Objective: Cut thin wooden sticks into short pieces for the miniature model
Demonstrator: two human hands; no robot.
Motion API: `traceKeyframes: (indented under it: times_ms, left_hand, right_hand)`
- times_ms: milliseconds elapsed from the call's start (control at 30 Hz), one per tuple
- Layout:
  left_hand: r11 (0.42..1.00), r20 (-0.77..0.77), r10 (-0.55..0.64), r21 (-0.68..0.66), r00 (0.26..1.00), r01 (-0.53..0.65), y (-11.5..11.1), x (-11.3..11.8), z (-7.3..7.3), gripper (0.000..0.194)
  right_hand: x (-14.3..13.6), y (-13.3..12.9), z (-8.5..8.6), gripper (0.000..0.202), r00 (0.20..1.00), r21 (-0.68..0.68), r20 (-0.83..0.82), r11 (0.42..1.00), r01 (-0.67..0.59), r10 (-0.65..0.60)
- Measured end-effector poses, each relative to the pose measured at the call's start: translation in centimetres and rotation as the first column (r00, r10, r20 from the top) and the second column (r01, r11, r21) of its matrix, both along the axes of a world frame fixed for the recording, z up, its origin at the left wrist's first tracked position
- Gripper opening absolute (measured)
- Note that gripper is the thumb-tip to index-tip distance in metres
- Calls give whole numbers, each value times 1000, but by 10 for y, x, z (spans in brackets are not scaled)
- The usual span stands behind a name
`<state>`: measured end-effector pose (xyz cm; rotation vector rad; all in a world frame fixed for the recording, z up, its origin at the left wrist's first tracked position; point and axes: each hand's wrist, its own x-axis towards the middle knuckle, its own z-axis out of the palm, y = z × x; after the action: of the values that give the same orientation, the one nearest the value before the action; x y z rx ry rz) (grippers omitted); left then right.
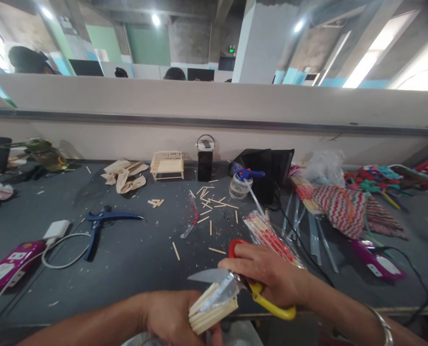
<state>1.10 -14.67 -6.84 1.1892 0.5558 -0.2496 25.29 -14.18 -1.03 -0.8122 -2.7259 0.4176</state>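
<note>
Low in the head view, my left hand (pixel 172 315) is closed round a bundle of wooden sticks (pixel 217 315) in a clear plastic wrapper (pixel 232 287). My right hand (pixel 268 271) grips a pair of scissors (pixel 277 307) with red and yellow handles. The scissors' blades (pixel 207 275) are spread apart at the wrapper's end, one blade pointing left above the sticks. Part of the other blade is hidden by the plastic. Beyond my hands, several short loose sticks (pixel 210 226) lie scattered on the dark table, near a torn strip of red and clear plastic (pixel 192 216).
A packet of sticks (pixel 271 235) lies right of centre. Behind it a blue glue gun (pixel 248 174) rests on a jar (pixel 239 188). A small stick-built model (pixel 168 166) stands at the back. Left are a blue cutter (pixel 102 223) and a purple power strip (pixel 14 266) with a cable.
</note>
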Motion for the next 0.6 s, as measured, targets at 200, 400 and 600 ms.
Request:
traceKeyframes:
  times_ms: [200,400,600]
  left_hand:
    - [999,-70,26,-30,997,-28,1,3,8,23]
    - [975,12,221,-36,975,-220,5,0,22,35]
    - [780,49,611,131,790,-612,7,7,11,37]
  right_hand:
    - [3,0,-4,39,997,37,-23,997,73,-72]
    - [7,1,-17,34,907,38,-259,935,353,-332]
    - [8,0,-17,39,890,-28,-183,907,421,-418]
